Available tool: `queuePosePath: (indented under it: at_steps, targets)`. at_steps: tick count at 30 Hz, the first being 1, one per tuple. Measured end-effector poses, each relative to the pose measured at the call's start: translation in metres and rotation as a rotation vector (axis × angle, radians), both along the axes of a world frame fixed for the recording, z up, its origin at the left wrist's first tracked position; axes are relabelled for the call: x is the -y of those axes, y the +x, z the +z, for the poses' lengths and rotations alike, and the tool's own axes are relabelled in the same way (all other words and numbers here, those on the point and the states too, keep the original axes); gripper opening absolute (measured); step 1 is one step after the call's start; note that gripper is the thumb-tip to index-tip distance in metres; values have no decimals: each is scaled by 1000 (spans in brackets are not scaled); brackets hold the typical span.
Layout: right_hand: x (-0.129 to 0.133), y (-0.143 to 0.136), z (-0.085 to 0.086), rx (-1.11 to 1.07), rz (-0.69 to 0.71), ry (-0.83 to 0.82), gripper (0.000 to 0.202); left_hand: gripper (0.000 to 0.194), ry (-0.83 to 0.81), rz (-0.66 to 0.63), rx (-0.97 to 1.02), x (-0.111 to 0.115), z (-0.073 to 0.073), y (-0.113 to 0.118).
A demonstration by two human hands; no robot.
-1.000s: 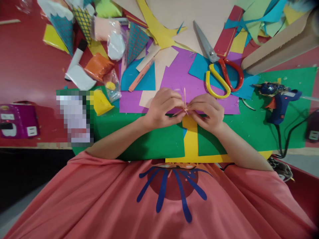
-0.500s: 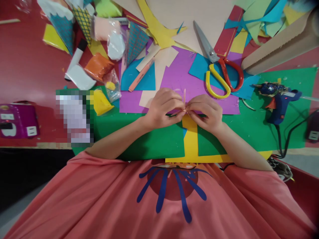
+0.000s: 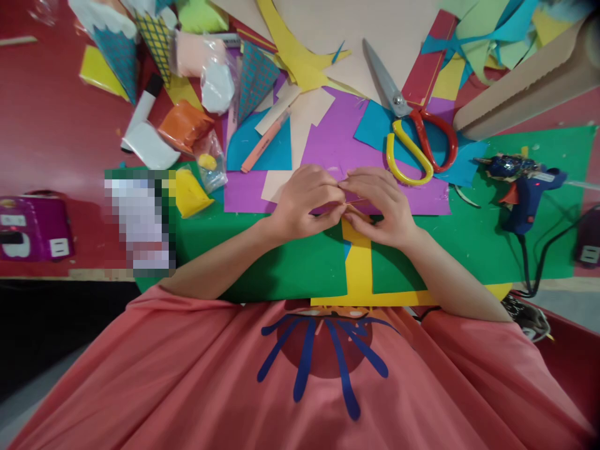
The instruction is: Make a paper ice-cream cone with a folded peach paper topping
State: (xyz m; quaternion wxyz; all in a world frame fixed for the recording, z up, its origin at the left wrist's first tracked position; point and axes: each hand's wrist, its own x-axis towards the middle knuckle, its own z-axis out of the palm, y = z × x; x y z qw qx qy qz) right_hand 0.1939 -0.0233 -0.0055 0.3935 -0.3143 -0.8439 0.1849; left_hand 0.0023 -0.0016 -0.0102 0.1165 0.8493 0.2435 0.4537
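Observation:
Above the edge of a purple sheet (image 3: 328,150), my left hand (image 3: 309,203) is closed, its thumb and forefinger pinching a thin peach-coloured strip (image 3: 355,202). The strip is small and mostly hidden, so I cannot tell its material. My right hand (image 3: 387,203) meets the left fingertips, its fingers curled around the strip's other end. Below the hands lies a yellow paper strip (image 3: 359,262) on a green sheet (image 3: 290,269). Large scissors (image 3: 398,106) with one yellow and one red handle rest just beyond my right hand.
A blue glue gun (image 3: 529,194) lies at the right with its cord. Decorated paper cones (image 3: 115,53), bagged clay (image 3: 185,125) and a peach marker (image 3: 266,142) are at the upper left. Paper scraps (image 3: 492,37) and a beige roll (image 3: 525,81) fill the upper right.
The peach strip stood upright between my fingertips; now a piece of it points right, into my right hand. My right fingers have moved up and left over the left fingertips.

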Motion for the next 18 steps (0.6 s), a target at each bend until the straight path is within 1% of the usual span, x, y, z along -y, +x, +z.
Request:
queuePosePath:
  at_steps: [2,4,8,11,15,18]
  targets:
    - [0,1,-1,-9,-27,3,30,8,-56,-25,13,1,1,0]
    - [0,1,-1,-18,-26,-23,20,9,-153,-35,19,3,3,0]
    - [1,-2,1,-30,-5,-180,4,12,-386,-31,19,6,7,-1]
    - [2,-6,6,-82,-18,-380,7,12,-520,-22,56,7,9,0]
    - [4,-11,11,-172,-3,-708,15,14,-666,-8,125,7,10,4]
    - [5,-13,12,-195,13,-875,24,15,-770,-25,153,6,10,6]
